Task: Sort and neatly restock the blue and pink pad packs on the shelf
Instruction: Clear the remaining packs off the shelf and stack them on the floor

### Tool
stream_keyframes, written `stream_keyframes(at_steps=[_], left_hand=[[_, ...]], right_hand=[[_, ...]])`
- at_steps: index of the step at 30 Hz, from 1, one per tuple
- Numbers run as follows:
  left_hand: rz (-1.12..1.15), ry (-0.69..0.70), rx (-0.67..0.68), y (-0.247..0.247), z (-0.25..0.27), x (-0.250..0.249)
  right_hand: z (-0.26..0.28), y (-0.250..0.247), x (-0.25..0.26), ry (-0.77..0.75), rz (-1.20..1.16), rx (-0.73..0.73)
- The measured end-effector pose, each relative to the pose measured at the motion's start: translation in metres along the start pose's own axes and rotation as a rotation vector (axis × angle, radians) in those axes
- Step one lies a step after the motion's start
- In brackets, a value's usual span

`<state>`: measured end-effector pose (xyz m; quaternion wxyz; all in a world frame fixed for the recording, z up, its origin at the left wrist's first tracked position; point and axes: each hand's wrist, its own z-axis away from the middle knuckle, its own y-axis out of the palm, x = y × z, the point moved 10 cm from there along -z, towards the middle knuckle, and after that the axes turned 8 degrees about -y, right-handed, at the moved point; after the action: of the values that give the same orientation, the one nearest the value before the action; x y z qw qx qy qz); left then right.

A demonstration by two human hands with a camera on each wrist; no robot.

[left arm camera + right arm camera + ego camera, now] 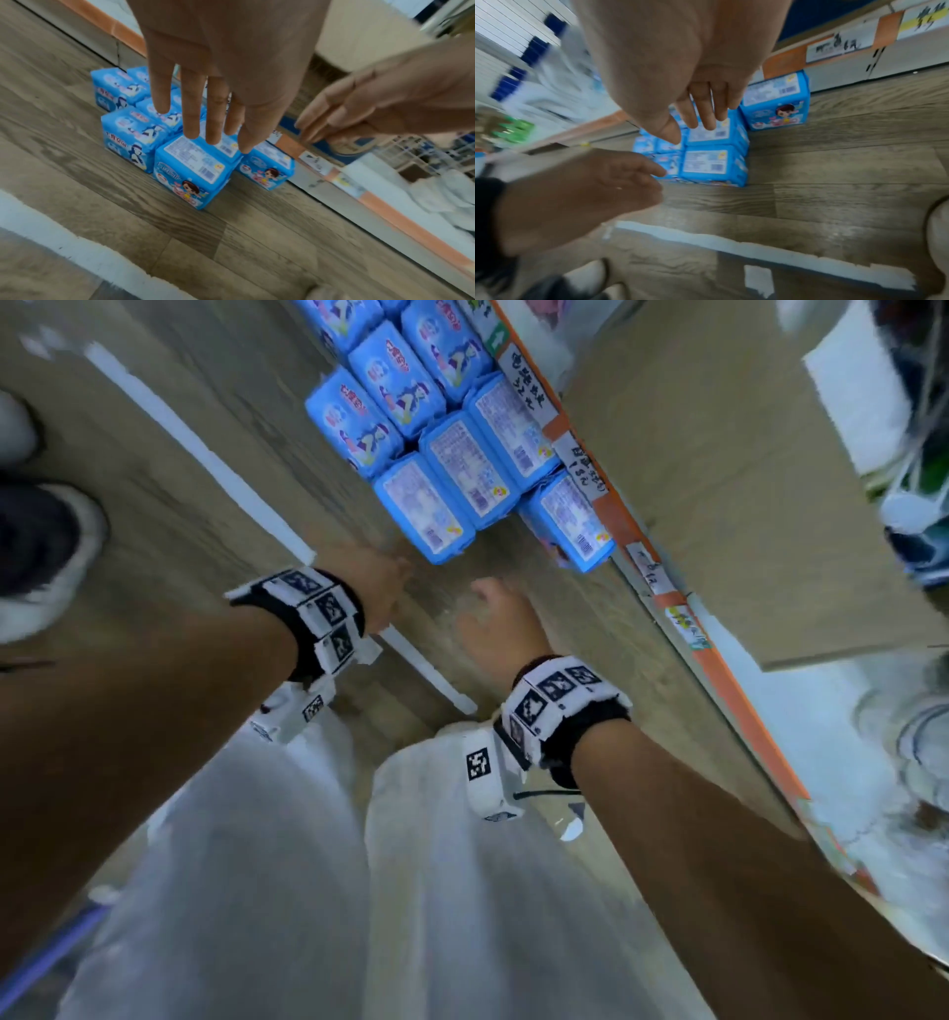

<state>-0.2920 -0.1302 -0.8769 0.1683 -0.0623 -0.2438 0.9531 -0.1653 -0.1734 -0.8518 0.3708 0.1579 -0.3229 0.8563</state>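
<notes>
**Both hands empty above blue packs on the floor**

While both arms reach out, neither hand holds anything. Left hand hangs over the cluster of blue pad packs, its fingers straight and slightly spread, tips above the nearest pack but no contact visible. Right hand hovers just beside it, fingers extended and close together, relaxed, pointing at the packs; also not touching them.

Packs stand on the wood-look floor, grouped tight against each other in rows right beside the shelf base. Some show the printed front with a cartoon figure, others show the white label and barcode side up. One pack stands a little apart from the main group, closest to the shelf edge, an orange strip with handwritten price tags. No pink pack can be made out; all visible ones are blue.

White tape line runs across the floor left of the packs. Both wrists carry black bands with black-and-white marker tags. A dark shoe with a white sole sits at far left in the head view. Light trousers fill the lower frame. Shelf contents at right are blurred, cannot tell what they are.
</notes>
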Motion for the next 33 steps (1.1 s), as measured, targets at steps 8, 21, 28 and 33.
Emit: stream_keyframes(at_steps=[8, 21, 28, 33], left_hand=[[0.177, -0.007, 0.063, -0.084, 0.206, -0.052], [0.264, 0.164, -0.705, -0.435, 0.456, -0.104], [0.254, 0.508, -1.108, -0.599, 0.573, -0.134], [0.225, 0.520, -1.156, -0.669, 0.578, -0.148]], right_hand=[[0.179, -0.127, 0.109, -0.083, -0.142, -0.119], [0.433, -0.474, 0.283, -0.600, -0.118, -0.878], [0.486, -0.570, 0.351, -0.697, 0.066, -1.226], [0.451, -0.601, 0.335, -0.408, 0.025, -1.221]])
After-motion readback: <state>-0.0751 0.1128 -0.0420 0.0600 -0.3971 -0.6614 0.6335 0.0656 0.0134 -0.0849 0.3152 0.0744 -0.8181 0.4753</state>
